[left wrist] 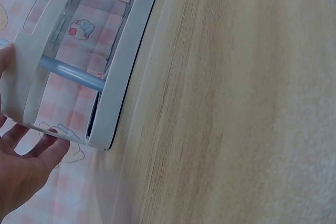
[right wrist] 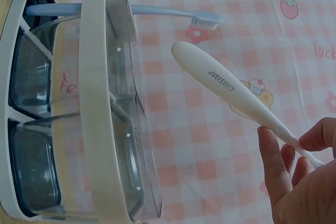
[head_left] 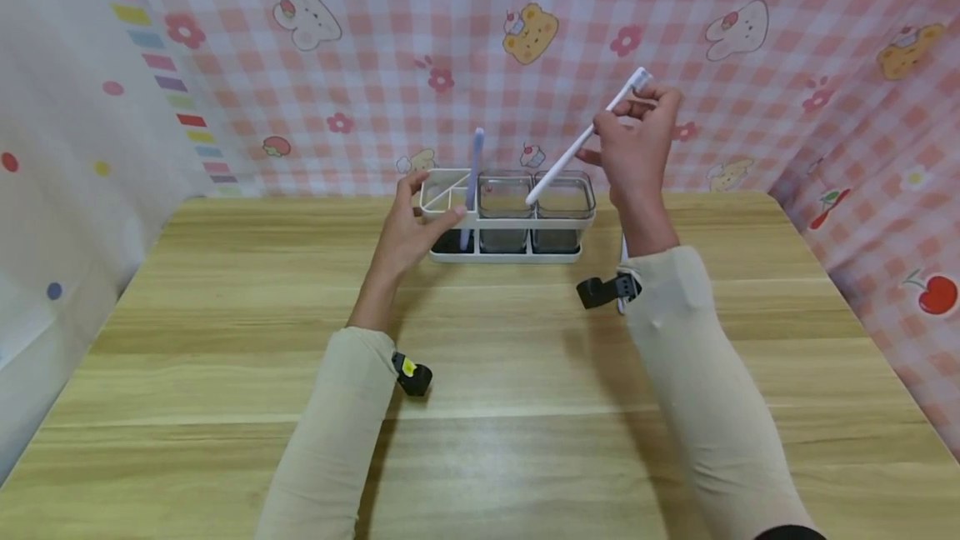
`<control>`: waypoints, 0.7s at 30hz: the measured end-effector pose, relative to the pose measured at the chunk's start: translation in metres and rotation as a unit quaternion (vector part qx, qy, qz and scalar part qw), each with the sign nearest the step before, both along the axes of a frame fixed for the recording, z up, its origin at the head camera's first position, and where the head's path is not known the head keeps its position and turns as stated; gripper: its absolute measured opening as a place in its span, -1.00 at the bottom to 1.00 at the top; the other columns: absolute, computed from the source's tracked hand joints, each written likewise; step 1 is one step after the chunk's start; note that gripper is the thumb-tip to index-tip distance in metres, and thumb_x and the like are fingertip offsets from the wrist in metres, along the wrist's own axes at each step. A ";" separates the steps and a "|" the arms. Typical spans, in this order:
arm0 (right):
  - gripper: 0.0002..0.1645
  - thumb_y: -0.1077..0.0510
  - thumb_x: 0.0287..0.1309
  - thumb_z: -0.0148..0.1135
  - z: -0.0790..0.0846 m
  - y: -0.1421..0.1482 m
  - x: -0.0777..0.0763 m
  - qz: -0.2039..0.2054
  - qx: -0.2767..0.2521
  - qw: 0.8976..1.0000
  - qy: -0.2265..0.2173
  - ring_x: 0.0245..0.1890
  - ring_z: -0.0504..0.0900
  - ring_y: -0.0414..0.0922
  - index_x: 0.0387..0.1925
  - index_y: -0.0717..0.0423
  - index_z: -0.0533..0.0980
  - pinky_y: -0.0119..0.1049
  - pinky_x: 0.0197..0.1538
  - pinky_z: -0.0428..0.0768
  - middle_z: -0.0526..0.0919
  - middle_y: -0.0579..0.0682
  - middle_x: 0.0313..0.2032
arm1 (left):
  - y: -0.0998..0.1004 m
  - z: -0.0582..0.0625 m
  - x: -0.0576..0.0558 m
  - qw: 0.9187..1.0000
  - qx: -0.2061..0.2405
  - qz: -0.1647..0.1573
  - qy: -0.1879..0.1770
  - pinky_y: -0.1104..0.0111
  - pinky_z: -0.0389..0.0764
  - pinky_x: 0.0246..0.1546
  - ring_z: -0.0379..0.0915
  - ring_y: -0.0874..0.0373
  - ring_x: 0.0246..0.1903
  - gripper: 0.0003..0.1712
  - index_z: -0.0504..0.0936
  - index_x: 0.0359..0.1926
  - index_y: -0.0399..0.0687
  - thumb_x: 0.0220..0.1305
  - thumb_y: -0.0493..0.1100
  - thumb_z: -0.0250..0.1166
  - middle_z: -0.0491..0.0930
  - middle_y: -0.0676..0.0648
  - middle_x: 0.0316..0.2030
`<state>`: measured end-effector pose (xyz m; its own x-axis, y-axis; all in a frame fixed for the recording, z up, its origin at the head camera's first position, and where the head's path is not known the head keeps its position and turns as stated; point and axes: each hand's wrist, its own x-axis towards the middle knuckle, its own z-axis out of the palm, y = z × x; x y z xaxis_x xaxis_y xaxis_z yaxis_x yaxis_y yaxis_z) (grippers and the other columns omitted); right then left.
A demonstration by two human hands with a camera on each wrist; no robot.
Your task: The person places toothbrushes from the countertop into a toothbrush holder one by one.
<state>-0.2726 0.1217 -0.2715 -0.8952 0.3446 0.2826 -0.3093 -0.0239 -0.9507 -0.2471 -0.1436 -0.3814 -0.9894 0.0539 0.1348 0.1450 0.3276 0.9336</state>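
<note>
My right hand [head_left: 637,144] pinches a white toothbrush [head_left: 573,152] near its head, between thumb and fingers. Its thick handle end points down toward the toothbrush holder [head_left: 513,224]; the right wrist view shows dark lettering on the handle. That holder is a white two-tier frame with two clear cups [head_left: 504,198] in its middle and right sections. A blue toothbrush [right wrist: 163,10] stands upright in the divided left section, bristles up. At the holder's left end, my left hand [head_left: 408,232] grips the upper rim, thumb in front and fingers around the outer side.
Another slim white item [head_left: 622,307] lies on the wooden table [head_left: 480,457], mostly hidden under my right wrist. Behind the holder hangs a pink checked curtain [head_left: 375,48], close to the table's back edge. A white dotted curtain [head_left: 60,190] hangs on the left.
</note>
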 end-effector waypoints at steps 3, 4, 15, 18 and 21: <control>-0.53 0.43 0.25 0.14 0.001 -0.004 -0.001 -0.001 -0.002 1.000 0.004 -0.38 0.48 -0.15 0.04 0.04 0.18 -0.28 -0.43 0.69 0.33 -0.04 -0.17 | 0.000 -0.001 0.000 1.000 0.001 0.000 0.000 -0.02 0.52 0.02 0.34 -0.19 0.16 0.00 0.06 0.56 0.05 0.28 0.16 0.39 0.10 -0.18 0.51; -0.53 0.44 0.25 0.14 0.001 -0.006 -0.001 0.001 -0.005 1.000 0.007 -0.39 0.48 -0.14 0.03 0.03 0.18 -0.27 -0.43 0.69 0.33 -0.04 -0.17 | 0.000 -0.001 0.000 1.000 0.001 0.000 0.001 -0.02 0.52 0.01 0.34 -0.19 0.16 0.00 0.06 0.56 0.04 0.28 0.16 0.39 0.10 -0.18 0.51; -0.52 0.38 0.30 0.17 0.003 -0.024 0.000 0.023 0.012 0.999 0.023 -0.34 0.51 -0.12 0.08 0.02 0.17 -0.25 -0.38 0.71 0.34 -0.02 -0.14 | 0.000 -0.001 0.001 1.000 0.003 -0.008 -0.002 -0.03 0.52 0.03 0.35 -0.21 0.17 0.00 0.04 0.56 0.04 0.28 0.14 0.39 0.08 -0.20 0.51; -0.51 0.40 0.30 0.14 0.004 -0.029 0.000 0.028 0.022 0.999 0.031 -0.33 0.52 -0.10 0.11 0.05 0.16 -0.24 -0.36 0.71 0.35 -0.02 -0.14 | -0.001 -0.001 0.000 1.000 0.003 -0.006 -0.002 -0.03 0.51 0.03 0.34 -0.21 0.17 0.00 0.05 0.56 0.04 0.28 0.16 0.39 0.08 -0.20 0.51; -0.52 0.40 0.31 0.13 0.004 -0.033 -0.001 0.030 0.027 0.999 0.034 -0.34 0.51 -0.10 0.11 0.05 0.16 -0.24 -0.37 0.71 0.35 -0.03 -0.14 | -0.001 -0.001 -0.001 1.000 0.006 -0.008 0.001 -0.03 0.51 0.02 0.34 -0.21 0.16 0.01 0.05 0.56 0.02 0.27 0.15 0.39 0.08 -0.21 0.51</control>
<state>-0.2736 0.0889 -0.2680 -0.8923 0.2731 0.3595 -0.3721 0.0061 -0.9282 -0.2478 -0.1444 -0.3820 -0.9881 0.0680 0.1376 0.1521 0.3139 0.9372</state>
